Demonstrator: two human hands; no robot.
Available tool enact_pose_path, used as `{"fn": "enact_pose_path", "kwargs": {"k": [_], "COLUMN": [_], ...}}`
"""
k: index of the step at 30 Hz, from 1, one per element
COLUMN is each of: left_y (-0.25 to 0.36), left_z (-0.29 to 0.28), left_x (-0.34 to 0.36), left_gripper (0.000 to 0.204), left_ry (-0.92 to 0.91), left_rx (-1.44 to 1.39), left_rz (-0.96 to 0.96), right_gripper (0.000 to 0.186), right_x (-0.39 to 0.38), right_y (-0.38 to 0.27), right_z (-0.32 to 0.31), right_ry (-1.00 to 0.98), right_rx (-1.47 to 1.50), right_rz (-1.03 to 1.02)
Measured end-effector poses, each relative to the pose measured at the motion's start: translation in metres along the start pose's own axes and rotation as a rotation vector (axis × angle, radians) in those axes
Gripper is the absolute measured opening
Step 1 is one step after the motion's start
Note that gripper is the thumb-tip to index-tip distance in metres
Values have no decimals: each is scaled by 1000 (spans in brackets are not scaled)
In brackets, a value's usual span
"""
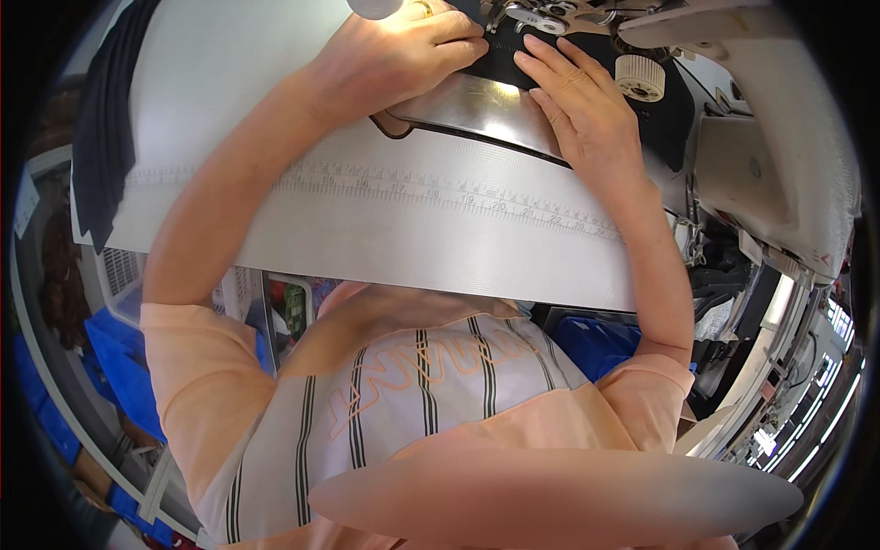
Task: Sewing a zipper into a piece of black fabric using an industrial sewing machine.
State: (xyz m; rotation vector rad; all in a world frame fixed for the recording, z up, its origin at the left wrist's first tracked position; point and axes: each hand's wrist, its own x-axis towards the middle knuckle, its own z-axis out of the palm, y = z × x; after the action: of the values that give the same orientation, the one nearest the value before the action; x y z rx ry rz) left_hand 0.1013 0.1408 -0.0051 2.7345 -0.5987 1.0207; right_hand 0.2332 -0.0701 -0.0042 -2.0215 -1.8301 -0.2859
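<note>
Black fabric [506, 66] lies under the head of a sewing machine [541, 18], over a shiny metal plate [486, 108]. A line of stitching or a seam seems to run across it between my hands. My left hand [399, 57] comes in from the left, fingers curled and pressed together at the fabric's left part; a ring shows on one finger. Flat on the fabric's right side rests my right hand [587, 105], its fingers stretched out and slightly apart. Both hands are close to the presser foot [521, 26]. The cloth's far part is hidden by the machine.
A white table [385, 238] with a printed ruler scale spans the front. Dark pleated cloth [110, 119] hangs over its left edge. The machine arm [779, 137] and a ridged white knob [640, 78] stand at right. A white basket [124, 275] and blue bins [128, 367] sit lower left.
</note>
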Motion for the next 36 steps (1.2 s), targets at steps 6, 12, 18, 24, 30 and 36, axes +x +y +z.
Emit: {"fn": "enact_pose_path", "kwargs": {"k": [6, 12, 18, 24, 30, 36], "left_y": [4, 6, 7, 7, 7, 4], "left_z": [-8, -4, -8, -10, -7, -3], "left_x": [4, 2, -3, 2, -3, -5], "left_gripper": [21, 21, 22, 22, 21, 21], "left_ry": [-60, 15, -90, -79, -74, -44], "left_rx": [80, 40, 50, 99, 104, 69], "left_rz": [44, 14, -33, 8, -22, -35], "right_gripper": [34, 32, 37, 41, 42, 40], "right_x": [-3, -115, -237, -316, -292, -296], "right_y": [-15, 70, 317, 323, 351, 356], "right_z": [-30, -228, -400, -381, -417, -406], "right_ry": [33, 574, 730, 1077, 909, 914], "right_rx": [-50, -546, 574, 649, 559, 557], "right_rz": [-19, 218, 1416, 1083, 1332, 1297]}}
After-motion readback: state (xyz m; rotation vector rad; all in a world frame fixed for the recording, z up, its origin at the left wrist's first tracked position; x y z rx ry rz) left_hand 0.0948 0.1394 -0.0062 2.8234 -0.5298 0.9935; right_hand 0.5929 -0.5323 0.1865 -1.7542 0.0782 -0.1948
